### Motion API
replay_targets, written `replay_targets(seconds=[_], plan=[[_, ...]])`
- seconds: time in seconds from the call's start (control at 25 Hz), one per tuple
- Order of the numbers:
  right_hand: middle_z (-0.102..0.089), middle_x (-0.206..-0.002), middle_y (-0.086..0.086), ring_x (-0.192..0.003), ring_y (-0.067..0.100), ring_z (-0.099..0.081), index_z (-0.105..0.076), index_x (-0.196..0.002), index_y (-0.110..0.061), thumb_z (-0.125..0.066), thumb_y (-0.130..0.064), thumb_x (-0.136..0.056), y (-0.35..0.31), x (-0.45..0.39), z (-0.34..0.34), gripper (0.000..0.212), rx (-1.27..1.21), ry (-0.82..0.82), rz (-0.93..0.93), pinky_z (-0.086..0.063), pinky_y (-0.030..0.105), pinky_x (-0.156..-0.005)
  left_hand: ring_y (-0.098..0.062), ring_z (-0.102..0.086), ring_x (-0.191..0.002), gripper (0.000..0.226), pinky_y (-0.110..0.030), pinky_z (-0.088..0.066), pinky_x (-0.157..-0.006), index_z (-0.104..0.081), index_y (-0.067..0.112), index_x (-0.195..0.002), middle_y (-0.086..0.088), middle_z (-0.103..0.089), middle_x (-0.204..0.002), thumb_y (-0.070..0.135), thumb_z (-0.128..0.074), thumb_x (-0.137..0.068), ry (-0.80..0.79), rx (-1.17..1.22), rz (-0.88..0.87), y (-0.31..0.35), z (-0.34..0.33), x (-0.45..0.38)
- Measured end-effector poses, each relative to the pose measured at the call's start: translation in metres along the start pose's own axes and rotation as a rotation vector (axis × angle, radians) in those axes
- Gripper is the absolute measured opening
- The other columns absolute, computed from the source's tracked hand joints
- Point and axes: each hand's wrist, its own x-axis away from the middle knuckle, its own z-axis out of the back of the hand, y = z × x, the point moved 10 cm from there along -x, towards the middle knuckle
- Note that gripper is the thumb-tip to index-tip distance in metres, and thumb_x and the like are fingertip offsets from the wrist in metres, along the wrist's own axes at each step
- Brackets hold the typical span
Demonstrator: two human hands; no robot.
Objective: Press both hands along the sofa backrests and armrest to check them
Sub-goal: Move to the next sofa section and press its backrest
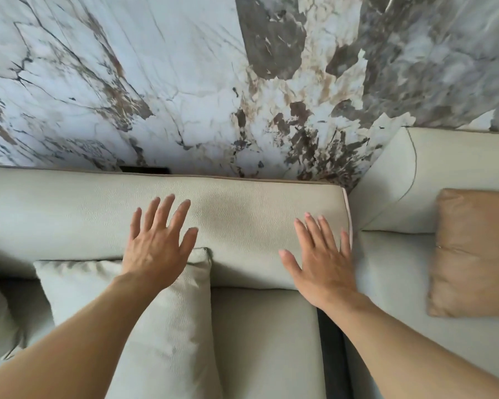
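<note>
Left hand [159, 249] and right hand [320, 263] splayed flat, grasping nothing, on pale backrest [242, 214]

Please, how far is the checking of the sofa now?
Nothing shows as finished; one picture cannot tell which parts were already pressed. In hand: the left hand and right hand lie open and flat on the backrest by the wall, near its right end. Probably left: the next backrest on the right, behind the tan cushion, and the armrest, not in view.
</note>
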Motion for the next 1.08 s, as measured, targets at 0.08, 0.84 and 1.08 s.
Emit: replay_targets(seconds=[0.08,0.84,1.08], plan=[[0.0,-0.163,-0.008,-0.147,0.013,0.009,-0.011,-0.153,-0.029,-0.007,-0.063,-0.088,-0.008,-0.025,-0.006,0.073,0.012,0.056,0.03,0.016,0.045,-0.114,-0.025,-0.006,-0.148,0.067,-0.046,0.001,-0.12,-0.022,0.029,-0.15,-0.004,-0.019,-0.16,0.057,-0.013,-0.09,0.014,0.01,0.008,-0.006,-0.015,-0.018],[-0.034,-0.155,0.006,-0.144,0.029,-0.026,-0.032,-0.148,-0.019,-0.019,-0.058,-0.092,-0.015,-0.103,-0.04,0.069,0.059,0.431,-0.015,-0.017,0.059,-0.114,-0.036,-0.035,-0.137,0.061,-0.057,-0.02,-0.114,-0.036,0.023,-0.145,-0.013,-0.043,-0.146,0.052,-0.029,-0.092,0.47,-0.099,0.01,-0.02,-0.06,-0.072],[-0.035,-0.155,0.005,-0.143,0.029,-0.027,-0.033,-0.148,-0.019,-0.019,-0.058,-0.092,-0.013,-0.138,-0.039,0.069,0.061,0.434,0.01,-0.016,0.058,-0.114,-0.036,-0.034,-0.137,0.062,-0.058,-0.02,-0.113,-0.036,0.022,-0.145,-0.014,-0.043,-0.146,0.052,-0.028,-0.092,0.471,-0.101,0.046,-0.021,-0.063,-0.098]])
